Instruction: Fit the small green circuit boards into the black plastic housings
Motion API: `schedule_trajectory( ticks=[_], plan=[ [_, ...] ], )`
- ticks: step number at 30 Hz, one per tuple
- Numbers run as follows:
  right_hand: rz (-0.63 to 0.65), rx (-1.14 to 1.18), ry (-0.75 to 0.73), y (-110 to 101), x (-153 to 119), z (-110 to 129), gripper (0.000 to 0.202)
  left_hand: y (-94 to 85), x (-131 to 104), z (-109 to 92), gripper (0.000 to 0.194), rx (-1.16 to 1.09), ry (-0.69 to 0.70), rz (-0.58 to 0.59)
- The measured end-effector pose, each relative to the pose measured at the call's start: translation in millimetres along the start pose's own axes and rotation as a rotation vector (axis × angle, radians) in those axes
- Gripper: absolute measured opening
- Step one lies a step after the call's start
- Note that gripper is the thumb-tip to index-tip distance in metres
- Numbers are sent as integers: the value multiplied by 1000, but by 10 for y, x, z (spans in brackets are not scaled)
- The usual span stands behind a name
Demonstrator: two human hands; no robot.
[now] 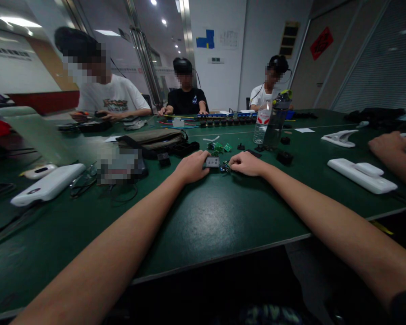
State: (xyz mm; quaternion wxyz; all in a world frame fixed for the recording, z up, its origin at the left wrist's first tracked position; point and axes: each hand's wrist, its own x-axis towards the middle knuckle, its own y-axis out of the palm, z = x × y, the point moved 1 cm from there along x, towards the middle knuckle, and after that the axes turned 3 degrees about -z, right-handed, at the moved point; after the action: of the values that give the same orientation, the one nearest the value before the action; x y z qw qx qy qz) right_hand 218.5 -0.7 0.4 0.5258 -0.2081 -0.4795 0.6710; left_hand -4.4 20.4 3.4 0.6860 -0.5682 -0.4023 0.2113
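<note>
A: Begin at the left. What lies there?

B: A white device (47,184) lies on the green bench (203,225), well left of the left grip (191,168). A black block (163,159) sits near that grip, on its left side.

A: State of the left grip?

B: Closed, thumb and fingers on the left end of a gray block (212,162) marked "SPD". The block lies between the two grips, lettering visible.

A: Next item?

B: Green pieces (218,147), on the bench just beyond the block. Then a small circuit board (224,167), at the fingertips of the right grip (245,163).

A: State of the right grip?

B: Pinched, thumb and finger together on the board's right edge. Whether board and block touch cannot be told.

A: Right of that grip?

B: A clear bottle (260,131) stands beyond it; a second black block (284,157) lies to its right. Farther right: a white bar (357,175) and another person's hand (390,143).
</note>
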Motion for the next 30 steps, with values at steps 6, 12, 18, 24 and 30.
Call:
schedule_trajectory(
  ticks=[6, 12, 18, 24, 30],
  plan=[
    [-73, 29, -2, -4, 0, -4, 19, -14, -5, -5, 38, -13, 5, -10],
    [-11, 32, -10, 11, -11, 33, 22, -11, -12, 1, 35, -49, -9, -20],
    [30, -5, -2, 12, -2, 43, 22, 15, -9, 12, 36, -57, -3, -15],
    [43, -48, -15, 23, 15, 27, 25, 10, -11, 5, 37, -67, -14, -3],
    [54, -57, -31, 22, 24, 33, 26, 28, -6, 19, 38, -81, -9, 3]
  ],
)
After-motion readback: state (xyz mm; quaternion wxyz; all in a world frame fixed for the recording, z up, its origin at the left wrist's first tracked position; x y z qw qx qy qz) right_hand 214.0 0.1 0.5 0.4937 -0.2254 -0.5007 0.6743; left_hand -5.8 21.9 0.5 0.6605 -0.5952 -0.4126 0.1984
